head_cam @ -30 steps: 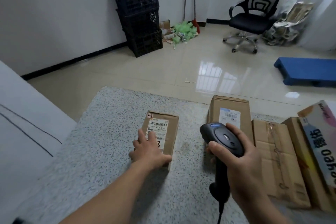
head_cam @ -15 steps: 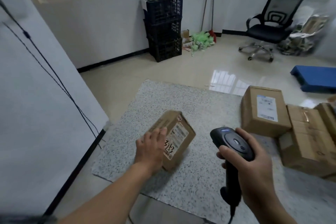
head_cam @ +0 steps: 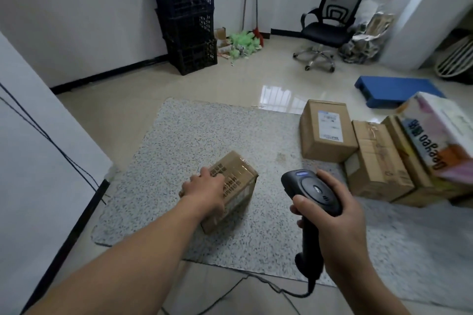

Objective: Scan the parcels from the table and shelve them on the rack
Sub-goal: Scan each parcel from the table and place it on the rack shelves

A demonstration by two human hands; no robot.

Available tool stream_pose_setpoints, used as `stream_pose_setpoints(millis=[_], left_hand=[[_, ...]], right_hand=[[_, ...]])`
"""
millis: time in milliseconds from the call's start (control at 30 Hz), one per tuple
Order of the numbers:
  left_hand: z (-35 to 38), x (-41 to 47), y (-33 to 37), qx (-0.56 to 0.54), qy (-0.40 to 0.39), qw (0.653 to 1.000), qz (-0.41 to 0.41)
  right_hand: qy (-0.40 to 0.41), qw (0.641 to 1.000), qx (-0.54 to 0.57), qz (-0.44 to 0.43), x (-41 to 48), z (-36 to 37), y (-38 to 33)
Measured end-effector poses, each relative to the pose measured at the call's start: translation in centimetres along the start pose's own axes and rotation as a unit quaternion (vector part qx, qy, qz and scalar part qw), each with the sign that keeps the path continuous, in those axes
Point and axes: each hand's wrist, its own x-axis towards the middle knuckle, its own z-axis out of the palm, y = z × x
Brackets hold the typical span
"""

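Head view: small cardboard parcel (head_cam: 238,174) is being gripped on desk (head_cam: 192,130) by left hand (head_cam: 204,192); barcode scanner (head_cam: 314,189) is being clamped in right hand (head_cam: 343,233). Pick-up for shelving is likely being started; firm one-handed hold needed.

The bare left forearm reaches in from the lower left, stretched forward. The left hand (head_cam: 204,190) lies palm down on a box (head_cam: 238,179), gripping its near end with the fingers curled over the top. The right forearm comes up from the lower right. The right hand (head_cam: 340,227) grips a scanner (head_cam: 313,190) by its handle, thumb across the front, head upward.
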Motion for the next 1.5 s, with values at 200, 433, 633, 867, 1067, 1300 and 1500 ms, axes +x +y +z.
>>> stream_pose_setpoints(millis=[200, 433, 633, 867, 1067, 1300, 1500], left_hand=[[0.1, -1.6, -1.7, -0.106, 0.051, 0.992, -0.044], [-4.5, -6.8, -4.1, -0.379, 0.149, 0.913, -0.012], [-8.1, -14.9, -4.5, -0.479, 0.269, 0.836, -0.016], [-9.3, -25.3, -3.8, -0.524, 0.341, 0.778, -0.059], [-8.6, -32.3, -3.5, -0.538, 0.382, 0.746, -0.084], [-8.5, -37.6, -4.2, -0.569, 0.405, 0.710, -0.094], [-8.6, -40.9, -5.2, -0.567, 0.415, 0.703, -0.106]], right_hand=[[-0.010, 1.000, 0.001, -0.004, -1.0, -0.5, -1.3], [-0.085, 0.996, 0.033, -0.006, -2.4, 0.1, -4.2], [-0.164, 0.983, 0.071, -0.036, -4.5, -0.3, -7.3], [-0.256, 0.960, 0.086, -0.077, -8.5, -2.9, -10.7], [-0.311, 0.941, 0.091, -0.098, -12.1, -4.6, -12.8], [-0.353, 0.926, 0.076, -0.108, -15.0, -4.9, -13.1], [-0.377, 0.917, 0.071, -0.109, -17.1, -4.4, -13.7]])
